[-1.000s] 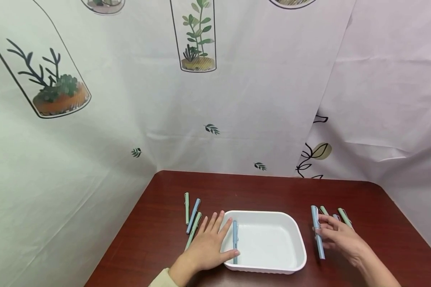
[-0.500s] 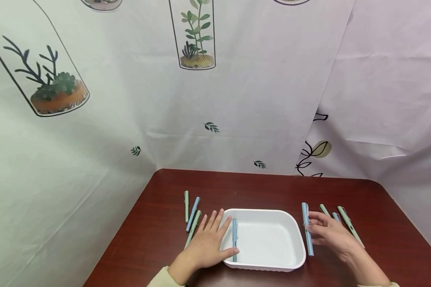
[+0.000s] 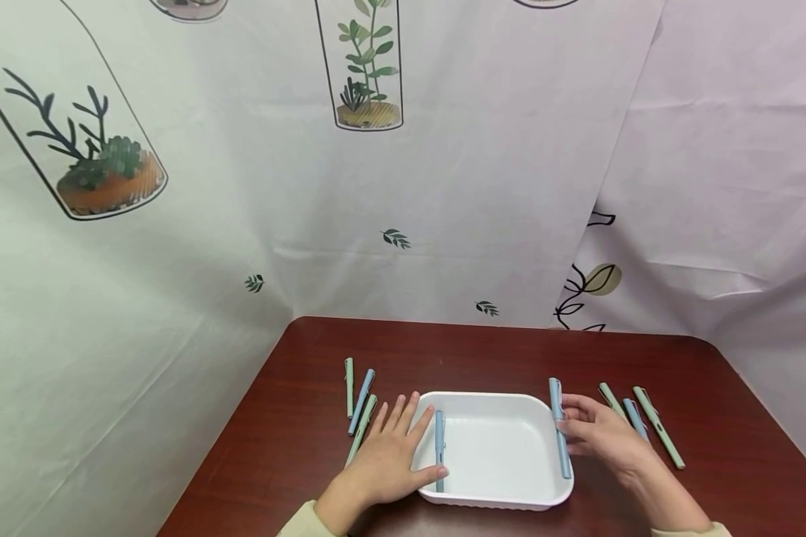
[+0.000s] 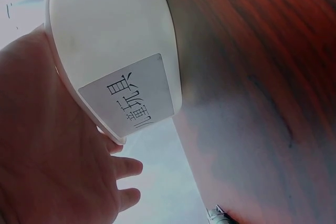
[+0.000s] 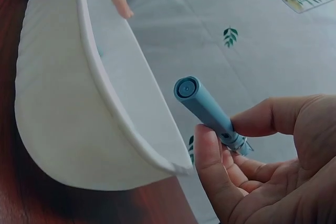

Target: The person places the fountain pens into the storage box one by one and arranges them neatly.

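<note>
A white rectangular tray [image 3: 497, 455] stands on the table, with a blue pen [image 3: 439, 440] lying along its left inner side. My left hand [image 3: 392, 451] rests on the tray's left rim, fingers spread and straight, the thumb over the near end of that pen. My right hand [image 3: 601, 432] pinches a second blue pen [image 3: 560, 432] between thumb and fingers, above the tray's right rim. In the right wrist view the held pen [image 5: 205, 108] points its round end at the camera, apart from the tray wall [image 5: 58, 87]. The left wrist view shows the tray's labelled side [image 4: 131, 95].
Left of the tray lie two green pens, one of them [image 3: 349, 388] farther back, and a blue pen [image 3: 361, 403]. Right of it are two more green pens, the outer one [image 3: 660, 427] longer in view, and a blue pen [image 3: 634, 419]. A printed cloth hangs behind the dark red table [image 3: 483, 358].
My right hand has carried the blue pen leftward, from the table beside the tray to over its right rim. The left hand has stayed in place.
</note>
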`<state>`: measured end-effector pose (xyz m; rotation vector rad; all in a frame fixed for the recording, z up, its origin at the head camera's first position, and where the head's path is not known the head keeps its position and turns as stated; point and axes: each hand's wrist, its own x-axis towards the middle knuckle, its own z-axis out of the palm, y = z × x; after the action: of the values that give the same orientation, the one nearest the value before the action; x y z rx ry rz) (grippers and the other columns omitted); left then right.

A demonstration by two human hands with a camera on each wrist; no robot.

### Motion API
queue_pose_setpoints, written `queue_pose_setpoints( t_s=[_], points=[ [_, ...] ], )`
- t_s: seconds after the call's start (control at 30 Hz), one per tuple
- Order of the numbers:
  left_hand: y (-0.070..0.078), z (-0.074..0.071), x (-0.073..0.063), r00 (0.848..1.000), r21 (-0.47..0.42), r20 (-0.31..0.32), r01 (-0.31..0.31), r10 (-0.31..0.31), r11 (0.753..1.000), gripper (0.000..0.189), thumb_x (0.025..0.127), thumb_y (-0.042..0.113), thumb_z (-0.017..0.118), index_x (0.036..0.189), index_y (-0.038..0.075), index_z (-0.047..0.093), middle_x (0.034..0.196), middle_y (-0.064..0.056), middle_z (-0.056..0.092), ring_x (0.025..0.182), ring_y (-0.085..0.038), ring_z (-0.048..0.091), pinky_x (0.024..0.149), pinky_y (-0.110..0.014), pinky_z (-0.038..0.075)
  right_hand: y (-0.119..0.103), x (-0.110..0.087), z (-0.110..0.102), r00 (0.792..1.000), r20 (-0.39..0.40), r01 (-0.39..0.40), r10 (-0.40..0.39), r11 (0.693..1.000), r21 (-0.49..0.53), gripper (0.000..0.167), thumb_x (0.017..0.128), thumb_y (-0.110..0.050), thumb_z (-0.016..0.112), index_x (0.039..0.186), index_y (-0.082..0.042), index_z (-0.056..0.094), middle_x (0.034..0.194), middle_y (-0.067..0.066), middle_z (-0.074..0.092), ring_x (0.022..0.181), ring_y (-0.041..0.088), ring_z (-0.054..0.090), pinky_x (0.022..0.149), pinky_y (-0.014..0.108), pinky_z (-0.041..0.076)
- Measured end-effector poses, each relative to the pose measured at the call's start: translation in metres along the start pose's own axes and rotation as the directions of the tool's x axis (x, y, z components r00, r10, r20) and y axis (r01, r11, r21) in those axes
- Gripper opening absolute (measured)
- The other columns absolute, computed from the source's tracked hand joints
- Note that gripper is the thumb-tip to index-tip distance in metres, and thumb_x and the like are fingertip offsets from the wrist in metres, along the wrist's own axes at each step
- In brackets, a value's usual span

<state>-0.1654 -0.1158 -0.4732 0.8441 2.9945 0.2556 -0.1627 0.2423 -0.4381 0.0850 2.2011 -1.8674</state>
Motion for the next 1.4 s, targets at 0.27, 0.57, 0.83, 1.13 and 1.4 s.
queue_pose_setpoints(
  t_s=[0.27, 0.57, 0.83, 1.13, 1.4],
  points=[
    [0.0, -0.001, 0.001, 1.0, 0.013, 0.002, 0.004, -0.004, 1.0, 0.092, 0.092, 0.076, 0.046, 0.162, 0.019, 0.025, 0.169, -0.014, 0.015, 0.155, -0.037, 0.015, 0.121, -0.062, 0.015, -0.004, 0.003, 0.012, 1.0, 0.002, -0.004, 0.004, 1.0, -0.019, 0.062, 0.093, -0.003, 0.062, 0.145, 0.015, 0.032, 0.108, 0.014, 0.06, 0.084, 0.018, 0.064, 0.072, 0.035, 0.059],
    [0.0, 0.0, 0.0, 1.0, 0.016, -0.002, 0.005, -0.005, 1.0, 0.092, 0.092, 0.076, 0.046, 0.162, 0.019, 0.026, 0.169, -0.013, 0.016, 0.155, -0.037, 0.016, 0.121, -0.062, 0.015, -0.004, 0.008, 0.027, 1.0, -0.003, -0.002, 0.002, 1.0, -0.024, 0.06, 0.092, -0.001, 0.062, 0.144, 0.014, 0.036, 0.104, 0.012, 0.057, 0.085, 0.019, 0.062, 0.072, 0.038, 0.06],
    [-0.001, 0.002, -0.001, 1.0, 0.025, -0.017, -0.004, 0.004, 1.0, 0.092, 0.092, 0.076, 0.046, 0.162, 0.019, 0.027, 0.169, -0.014, 0.017, 0.155, -0.037, 0.017, 0.121, -0.061, 0.016, -0.005, 0.011, 0.038, 1.0, -0.009, -0.022, 0.022, 1.0, -0.021, 0.058, 0.092, 0.0, 0.062, 0.143, 0.014, 0.038, 0.102, 0.011, 0.055, 0.085, 0.019, 0.06, 0.072, 0.038, 0.059],
    [0.0, 0.001, 0.0, 1.0, 0.02, -0.018, -0.007, 0.008, 1.0, 0.093, 0.092, 0.077, 0.044, 0.162, 0.019, 0.027, 0.169, -0.014, 0.017, 0.155, -0.037, 0.016, 0.121, -0.061, 0.016, -0.006, 0.014, 0.047, 0.999, -0.009, -0.035, 0.034, 0.999, -0.027, 0.061, 0.091, 0.0, 0.063, 0.144, 0.013, 0.038, 0.105, 0.014, 0.054, 0.085, 0.02, 0.062, 0.073, 0.04, 0.06],
    [-0.001, 0.001, 0.001, 1.0, 0.031, -0.02, -0.006, 0.006, 1.0, 0.092, 0.092, 0.077, 0.044, 0.162, 0.019, 0.028, 0.169, -0.015, 0.017, 0.155, -0.037, 0.016, 0.121, -0.061, 0.016, -0.005, 0.018, 0.058, 0.998, -0.026, -0.051, 0.05, 0.998, -0.026, 0.06, 0.09, 0.001, 0.064, 0.144, 0.012, 0.039, 0.104, 0.013, 0.052, 0.084, 0.02, 0.064, 0.071, 0.04, 0.06]
  ],
)
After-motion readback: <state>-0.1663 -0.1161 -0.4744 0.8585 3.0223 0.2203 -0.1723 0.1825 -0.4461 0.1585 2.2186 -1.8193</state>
